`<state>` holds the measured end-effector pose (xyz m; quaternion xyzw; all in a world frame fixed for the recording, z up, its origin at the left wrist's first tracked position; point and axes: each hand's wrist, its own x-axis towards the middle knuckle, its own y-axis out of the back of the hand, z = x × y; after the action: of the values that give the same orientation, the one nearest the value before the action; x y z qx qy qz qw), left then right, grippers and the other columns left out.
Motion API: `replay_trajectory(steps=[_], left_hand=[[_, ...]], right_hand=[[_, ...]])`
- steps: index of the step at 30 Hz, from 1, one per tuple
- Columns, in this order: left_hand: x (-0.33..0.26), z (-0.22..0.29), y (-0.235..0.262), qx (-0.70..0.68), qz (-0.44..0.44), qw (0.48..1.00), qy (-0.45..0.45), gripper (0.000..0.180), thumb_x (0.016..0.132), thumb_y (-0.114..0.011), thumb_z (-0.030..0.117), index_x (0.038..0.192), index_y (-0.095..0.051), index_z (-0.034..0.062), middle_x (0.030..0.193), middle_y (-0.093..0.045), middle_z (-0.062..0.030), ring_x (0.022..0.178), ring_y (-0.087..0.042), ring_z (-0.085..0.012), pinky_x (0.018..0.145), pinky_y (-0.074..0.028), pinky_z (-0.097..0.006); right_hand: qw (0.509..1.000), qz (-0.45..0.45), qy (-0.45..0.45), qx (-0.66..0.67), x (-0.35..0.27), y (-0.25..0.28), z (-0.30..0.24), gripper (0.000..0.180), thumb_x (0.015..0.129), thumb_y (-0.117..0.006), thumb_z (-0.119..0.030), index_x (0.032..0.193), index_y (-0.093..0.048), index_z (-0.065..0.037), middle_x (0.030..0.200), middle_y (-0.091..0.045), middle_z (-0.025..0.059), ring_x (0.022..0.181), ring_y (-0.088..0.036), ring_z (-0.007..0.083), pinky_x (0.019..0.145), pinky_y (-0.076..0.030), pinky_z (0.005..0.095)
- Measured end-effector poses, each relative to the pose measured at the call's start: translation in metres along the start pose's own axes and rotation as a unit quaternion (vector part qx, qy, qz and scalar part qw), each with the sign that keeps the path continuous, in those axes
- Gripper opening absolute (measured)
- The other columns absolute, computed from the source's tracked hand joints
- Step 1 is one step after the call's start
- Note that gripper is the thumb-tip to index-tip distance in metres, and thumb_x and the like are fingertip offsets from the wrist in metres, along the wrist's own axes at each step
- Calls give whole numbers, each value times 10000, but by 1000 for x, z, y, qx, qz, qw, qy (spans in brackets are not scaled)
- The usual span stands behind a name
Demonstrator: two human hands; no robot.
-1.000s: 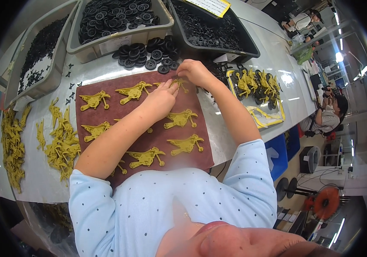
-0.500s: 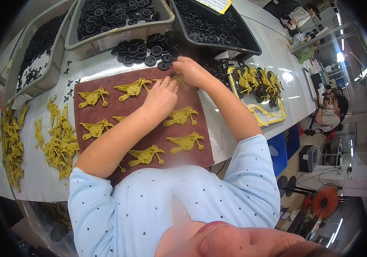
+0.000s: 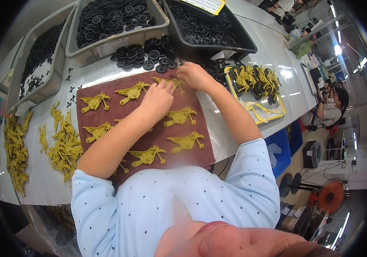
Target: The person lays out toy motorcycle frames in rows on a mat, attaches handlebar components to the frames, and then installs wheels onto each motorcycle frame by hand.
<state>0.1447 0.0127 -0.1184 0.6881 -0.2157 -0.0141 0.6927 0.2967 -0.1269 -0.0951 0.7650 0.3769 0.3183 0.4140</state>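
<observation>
My left hand (image 3: 158, 99) rests at the upper right of a maroon mat (image 3: 149, 126), its fingers closed over a yellow toy motorbike frame (image 3: 161, 80). Beside it, my right hand (image 3: 195, 76) is closed in a pinch at the frame's upper edge, on a small black part (image 3: 174, 77) mostly covered by the fingertips. Several similar frames lie spaced in rows on the mat, among them a frame (image 3: 133, 92) left of my hand and another frame (image 3: 181, 116) below it. My left forearm hides part of the middle row.
Loose black wheels (image 3: 130, 55) lie beyond the mat, before a grey bin (image 3: 119, 34) of wheels. A dark bin (image 3: 209, 25) and a left bin (image 3: 42, 60) hold small black parts. Yellow frames (image 3: 65, 147) pile up at left. At right, a yellow-edged tray (image 3: 258, 113) holds wheeled frames.
My right hand has come back from the loose wheels onto the yellow frame, a small dark part at its fingertips. My left hand stays on that frame.
</observation>
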Motion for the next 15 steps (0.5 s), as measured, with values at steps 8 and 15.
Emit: replay_trajectory(steps=[8, 15], left_hand=[[2, 6, 1, 13, -38, 999, 14, 367, 794, -538, 90, 1131, -604, -38, 1278, -542, -152, 1177, -490, -271, 874, -450, -369], [5, 5, -5, -12, -50, 998, 35, 377, 807, -536, 83, 1157, -582, -50, 1300, -519, -163, 1184, -482, -288, 878, -455, -393]], right_hand=[[981, -68, -149, 107, 14, -5, 4, 151, 736, -738, -146, 813, -671, -35, 797, -665, 125, 745, -633, 243, 669, -483, 353], [978, -75, -165, 106, 23, -13, 7, 122, 720, -744, -117, 761, -663, -36, 745, -656, 109, 685, -621, 228, 628, -477, 348]])
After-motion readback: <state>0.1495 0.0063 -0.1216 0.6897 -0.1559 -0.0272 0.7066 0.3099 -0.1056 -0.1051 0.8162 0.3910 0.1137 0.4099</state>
